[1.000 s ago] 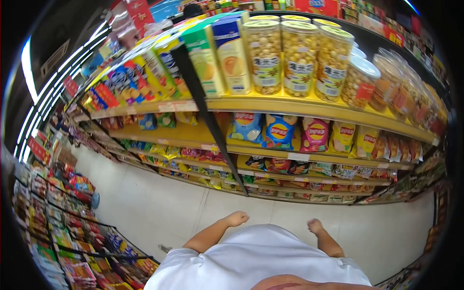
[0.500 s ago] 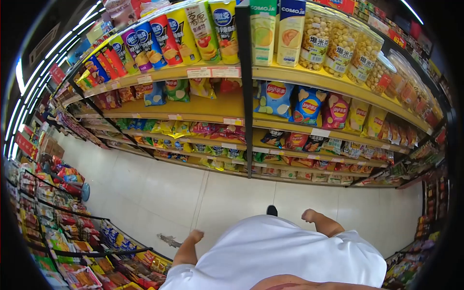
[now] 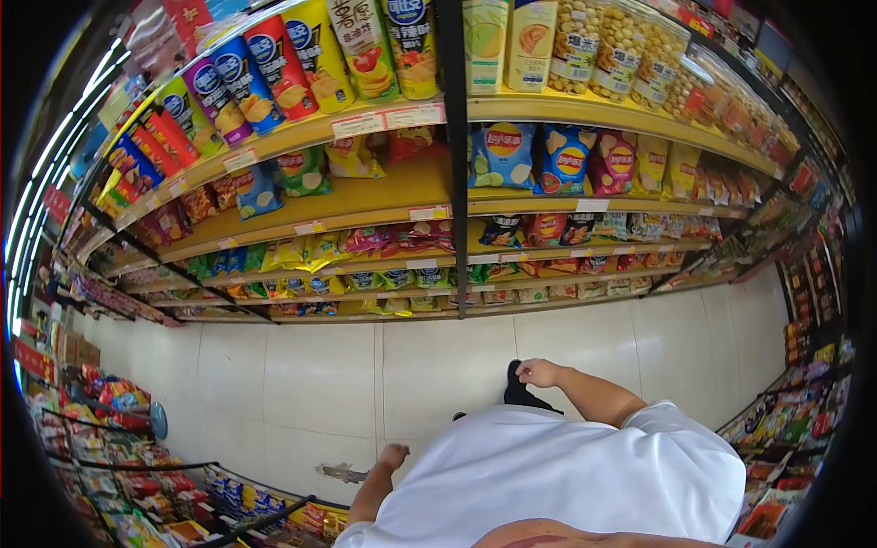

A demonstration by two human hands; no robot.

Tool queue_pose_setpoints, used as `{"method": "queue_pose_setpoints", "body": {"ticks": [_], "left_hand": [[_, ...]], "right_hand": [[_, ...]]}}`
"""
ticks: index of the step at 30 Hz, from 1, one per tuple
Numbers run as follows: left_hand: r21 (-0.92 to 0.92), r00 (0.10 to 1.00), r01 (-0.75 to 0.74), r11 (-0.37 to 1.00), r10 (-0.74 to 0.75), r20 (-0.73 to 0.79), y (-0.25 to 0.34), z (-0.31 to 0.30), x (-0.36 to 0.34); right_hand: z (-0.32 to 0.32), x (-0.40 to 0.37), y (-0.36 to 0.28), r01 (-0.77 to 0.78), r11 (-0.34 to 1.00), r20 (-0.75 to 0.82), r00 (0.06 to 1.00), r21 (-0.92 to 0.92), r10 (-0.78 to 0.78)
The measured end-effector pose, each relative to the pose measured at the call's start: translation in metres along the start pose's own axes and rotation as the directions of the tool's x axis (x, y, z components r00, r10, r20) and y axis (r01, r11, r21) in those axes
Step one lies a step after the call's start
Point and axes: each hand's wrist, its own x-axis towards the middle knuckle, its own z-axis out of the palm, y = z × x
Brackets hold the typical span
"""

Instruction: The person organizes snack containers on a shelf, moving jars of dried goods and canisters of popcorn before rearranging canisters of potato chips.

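Chip canisters [image 3: 274, 68] line the top shelf [image 3: 566, 108], left of popcorn jars [image 3: 617, 66].

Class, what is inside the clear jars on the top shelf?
The jars hold pale yellow, popcorn-like pieces. Whatever lies behind the labels or deeper inside is hidden.

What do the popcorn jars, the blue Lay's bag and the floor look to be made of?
Popcorn jars: probably clear, smooth plastic; the popcorn shows through, though glass isn't ruled out.
Blue Lay's bag: likely thin printed film; it looks puffed and pliable.
Floor: hard, pale tile, perhaps ceramic or stone, with a slight sheen; straight joints show.
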Motion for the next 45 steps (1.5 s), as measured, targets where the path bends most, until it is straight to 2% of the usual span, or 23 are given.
{"method": "queue_pose_setpoints", "body": {"ticks": [2, 4, 7, 9, 11, 12, 13, 15, 18, 21, 24, 26, 28, 30, 32, 33, 34, 35, 36, 38, 39, 41, 45], "left_hand": [[-0.112, 0.966, -0.186, 0.976, 0.16, -0.203, 0.029, -0.026, 0.028], [-0.252, 0.967, -0.167, 0.953, 0.109, -0.229, 0.064, -0.056, 0.045], [-0.3, 0.946, -0.254, 0.92, 0.172, -0.273, 0.097, -0.088, 0.065], [-0.29, 0.956, -0.203, 0.935, 0.126, -0.263, 0.106, -0.093, 0.07], [-0.285, 0.97, -0.141, 0.948, 0.075, -0.23, 0.109, -0.095, 0.074], [-0.282, 0.979, -0.105, 0.954, 0.05, -0.198, 0.106, -0.09, 0.072], [-0.273, 0.986, -0.065, 0.96, 0.02, -0.163, 0.102, -0.086, 0.069], [-0.187, 0.994, -0.063, 0.98, 0.046, -0.097, 0.094, -0.075, 0.063], [-0.194, 0.997, 0.028, 0.981, -0.041, -0.063, 0.084, -0.061, 0.059], [-0.116, 0.989, 0.143, 0.983, -0.146, -0.018, 0.098, -0.053, 0.058], [-0.122, 0.996, -0.048, 0.991, 0.038, -0.085, 0.113, -0.067, 0.069], [-0.291, 0.991, 0.034, 0.956, -0.069, -0.11, 0.178, -0.094, 0.076], [-0.42, 0.972, -0.179, 0.889, 0.095, -0.213, 0.217, -0.126, 0.095], [-0.299, 0.856, -0.453, 0.84, 0.314, -0.411, 0.273, -0.176, 0.104], [-0.187, 0.663, -0.646, 0.74, 0.422, -0.619, 0.377, -0.248, 0.071], [-0.105, 0.535, -0.739, 0.666, 0.484, -0.692, 0.443, -0.286, 0.026], [0.164, 0.238, -0.853, 0.495, 0.65, -0.721, 0.498, -0.325, -0.012], [0.246, 0.177, -0.836, 0.491, 0.665, -0.726, 0.543, -0.354, -0.057], [0.564, -0.122, -0.754, 0.337, 0.771, -0.625, 0.583, -0.386, -0.09], [0.774, -0.402, -0.605, 0.185, 0.768, -0.498, 0.647, -0.43, -0.138], [0.865, -0.469, -0.472, 0.172, 0.781, -0.411, 0.672, -0.452, -0.153], [0.95, -0.513, -0.201, 0.24, 0.8, -0.311, 0.713, -0.483, -0.175], [0.954, -0.384, 0.041, 0.297, 0.886, -0.26, 0.753, -0.519, -0.177]], "right_hand": [[-0.012, 0.0, -0.024, -0.021, 0.998, -0.021, 1.0, 0.064, 0.023], [-0.018, -0.002, -0.021, -0.032, 0.997, -0.057, 0.998, 0.076, 0.037], [-0.02, -0.007, 0.018, -0.083, 0.997, -0.094, 0.992, -0.001, 0.082], [-0.014, -0.014, 0.063, -0.138, 0.99, -0.096, 0.986, -0.021, 0.135], [-0.022, -0.026, 0.096, -0.178, 0.969, 0.006, 0.983, -0.17, 0.182], [-0.006, -0.013, 0.155, 0.027, 0.895, 0.152, 0.987, -0.444, 0.046], [0.009, 0.0, 0.212, 0.265, 0.724, 0.291, 0.952, -0.636, -0.093], [0.012, 0.001, 0.249, -0.149, 0.846, 0.271, 0.907, -0.512, 0.324], [-0.007, 0.009, 0.261, -0.136, 0.848, 0.243, 0.924, -0.512, 0.295], [-0.031, 0.028, 0.25, -0.023, 0.88, 0.145, 0.984, -0.474, 0.103], [-0.045, 0.075, 0.245, 0.196, 0.86, 0.118, 0.98, -0.471, -0.159], [-0.087, 0.082, 0.174, 0.02, 0.989, -0.046, 0.999, -0.144, -0.027], [-0.117, 0.092, 0.121, -0.019, 0.988, -0.114, 0.993, 0.154, 0.036], [-0.134, 0.104, 0.097, 0.003, 0.929, -0.088, 0.996, 0.37, 0.032], [-0.155, 0.1, 0.064, 0.054, 0.899, -0.097, 0.995, 0.435, -0.013], [-0.166, 0.098, 0.05, 0.077, 0.881, -0.1, 0.994, 0.466, -0.034], [-0.175, 0.098, 0.038, 0.116, 0.861, -0.106, 0.992, 0.494, -0.073], [-0.181, 0.096, 0.029, 0.152, 0.839, -0.111, 0.988, 0.523, -0.11], [-0.187, 0.094, 0.023, 0.186, 0.813, -0.117, 0.982, 0.551, -0.146], [-0.199, 0.09, 0.013, 0.225, 0.813, -0.127, 0.974, 0.537, -0.186], [-0.205, 0.088, 0.009, 0.247, 0.811, -0.134, 0.969, 0.531, -0.207], [-0.218, 0.078, 0.001, 0.232, 0.83, -0.147, 0.972, 0.507, -0.182], [-0.207, 0.067, 0.02, 0.158, 0.817, -0.128, 0.986, 0.555, -0.104]]}}
